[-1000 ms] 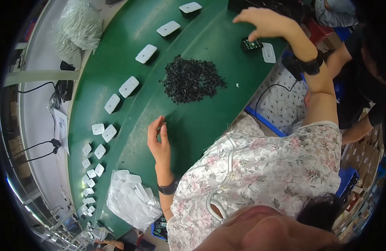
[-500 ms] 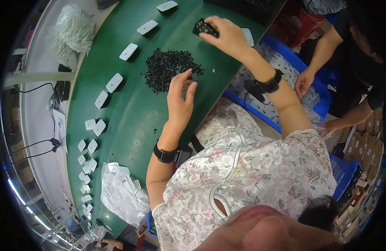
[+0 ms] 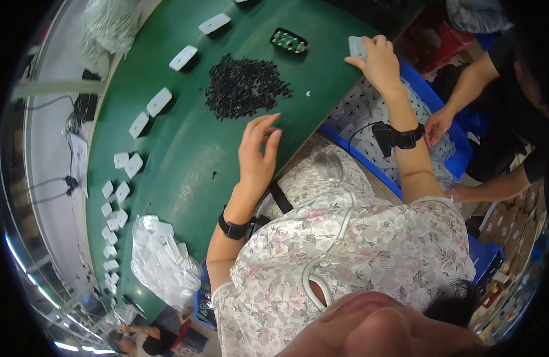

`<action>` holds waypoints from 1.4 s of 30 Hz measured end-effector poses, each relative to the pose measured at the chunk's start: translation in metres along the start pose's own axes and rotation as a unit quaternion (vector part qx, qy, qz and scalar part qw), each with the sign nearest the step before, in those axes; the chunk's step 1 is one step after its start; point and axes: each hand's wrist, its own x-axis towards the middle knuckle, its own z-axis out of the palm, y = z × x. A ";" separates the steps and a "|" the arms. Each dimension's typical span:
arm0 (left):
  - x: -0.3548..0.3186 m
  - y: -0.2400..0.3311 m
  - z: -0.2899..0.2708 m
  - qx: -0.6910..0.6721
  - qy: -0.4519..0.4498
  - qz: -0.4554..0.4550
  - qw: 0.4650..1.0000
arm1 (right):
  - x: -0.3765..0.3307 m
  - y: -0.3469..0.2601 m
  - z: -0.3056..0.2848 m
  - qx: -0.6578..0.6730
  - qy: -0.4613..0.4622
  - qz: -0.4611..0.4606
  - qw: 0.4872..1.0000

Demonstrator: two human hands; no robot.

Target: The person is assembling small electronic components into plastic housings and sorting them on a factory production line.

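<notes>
At the table's right edge, my right hand (image 3: 381, 66) grips a white rectangular plastic cover (image 3: 356, 46) between thumb and fingers. To its left, a black case holding a green circuit board (image 3: 288, 41) lies on the green table (image 3: 185, 134). A loose heap of small black pieces (image 3: 244, 86), too small to name exactly, is spread in the middle. Just on the near side of this heap hovers my left hand (image 3: 256, 152), its fingers loosely bent and apart from the thumb, with nothing in them. A small white bit (image 3: 308, 94) rests right of the heap.
White rectangular cases (image 3: 159, 102) form a line along the table's far left side. A clear bag of white parts (image 3: 161, 256) lies at the near left. Right of the table, a co-worker's hand (image 3: 439, 125) reaches into a blue crate (image 3: 463, 140) of white parts.
My right hand has let go of the black case with the board, leaving it on the table, and has moved right to grip the white cover. My left hand stays near the heap.
</notes>
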 end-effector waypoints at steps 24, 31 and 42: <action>-0.038 -0.030 -0.029 -0.310 0.153 -0.163 0.924 | -0.065 -0.132 -0.023 0.300 -0.056 -0.159 0.939; -0.046 -0.029 -0.050 -0.336 0.171 -0.205 0.903 | -0.036 -0.144 0.015 0.254 -0.022 -0.217 0.942; -0.042 -0.012 -0.076 -0.261 0.181 -0.133 0.939 | -0.011 -0.164 -0.026 0.490 -0.198 -0.056 0.847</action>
